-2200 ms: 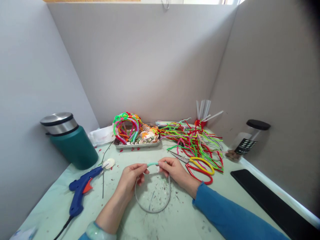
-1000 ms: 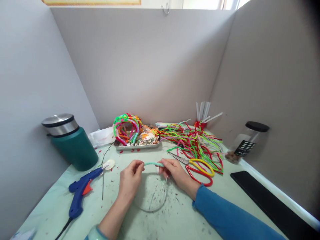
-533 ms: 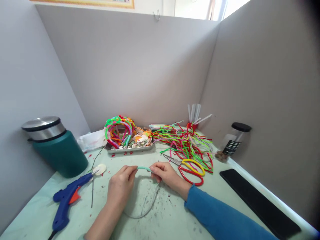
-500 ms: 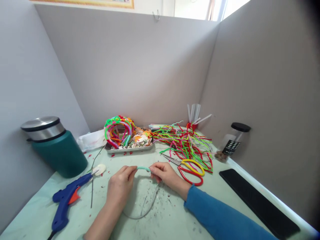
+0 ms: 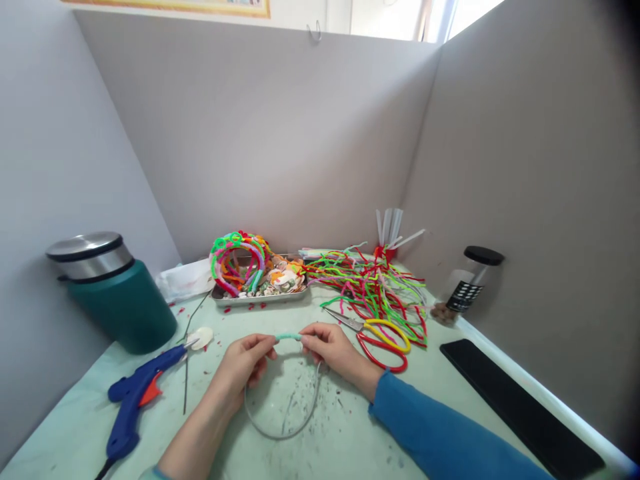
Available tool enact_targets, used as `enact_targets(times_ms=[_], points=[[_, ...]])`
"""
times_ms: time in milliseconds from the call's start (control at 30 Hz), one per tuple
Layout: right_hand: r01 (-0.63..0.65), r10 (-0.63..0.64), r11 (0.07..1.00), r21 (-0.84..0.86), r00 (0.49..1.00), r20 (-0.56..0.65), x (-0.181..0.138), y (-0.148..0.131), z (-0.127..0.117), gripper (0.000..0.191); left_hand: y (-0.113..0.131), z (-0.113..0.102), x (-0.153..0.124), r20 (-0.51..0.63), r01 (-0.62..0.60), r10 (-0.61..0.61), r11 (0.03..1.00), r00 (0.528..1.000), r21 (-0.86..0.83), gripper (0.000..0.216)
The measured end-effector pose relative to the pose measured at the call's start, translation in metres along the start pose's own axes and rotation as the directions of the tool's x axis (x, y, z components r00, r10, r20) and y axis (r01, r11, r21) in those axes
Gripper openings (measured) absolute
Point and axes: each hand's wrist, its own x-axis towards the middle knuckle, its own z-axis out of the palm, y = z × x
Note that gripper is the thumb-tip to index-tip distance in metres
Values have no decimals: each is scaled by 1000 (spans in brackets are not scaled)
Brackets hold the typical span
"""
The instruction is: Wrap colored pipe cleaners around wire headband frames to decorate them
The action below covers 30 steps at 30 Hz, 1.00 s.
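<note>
Between my hands is a thin hoop-shaped headband (image 5: 289,336), its top stretch wrapped in teal fuzzy pipe cleaner and the rest a bare grey band that curves down toward me. My left hand (image 5: 245,363) pinches the left end of the teal stretch between thumb and fingers. At the right end of it, my right hand (image 5: 330,347) is closed in a pinch too; its fingers hide part of the band. Scissors (image 5: 383,340) with one yellow and one red handle lie just right of my right hand. Behind them spreads a pile of pipe cleaners (image 5: 373,283) in several colours.
A metal tray (image 5: 265,301) at the back holds colourful wrapped headbands (image 5: 237,263) and small cut-outs. On the left are a blue glue gun (image 5: 143,393), its tip by a pale disc (image 5: 201,338), and a teal bottle (image 5: 123,303). A jar (image 5: 465,287) and a black strip (image 5: 515,400) are at right.
My left hand has turned slightly and its fingers now show more beneath the band. The grey loop shows more fully. My right hand has barely moved.
</note>
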Motion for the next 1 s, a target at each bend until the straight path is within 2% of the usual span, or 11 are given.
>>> enact_targets(times_ms=[200, 433, 567, 800, 1000], points=[[31, -31, 999, 15, 999, 29, 0, 3, -1, 28, 1, -7, 0, 220, 175, -120, 952, 968, -250, 19], [34, -34, 999, -5, 999, 43, -2, 1, -1, 27, 1, -10, 2, 325, 254, -129, 890, 937, -380, 12], [49, -49, 999, -6, 998, 51, -2, -2, 0, 28, 0, -11, 2, 333, 240, -108, 890, 937, -388, 11], [72, -72, 997, -5, 997, -5, 0, 4, -1, 32, -2, -4, 1, 136, 94, -68, 977, 988, -194, 26], [56, -58, 996, 65, 998, 30, -2, 3, -4, 41, -5, -8, 4, 185, 118, -72, 960, 980, -253, 33]])
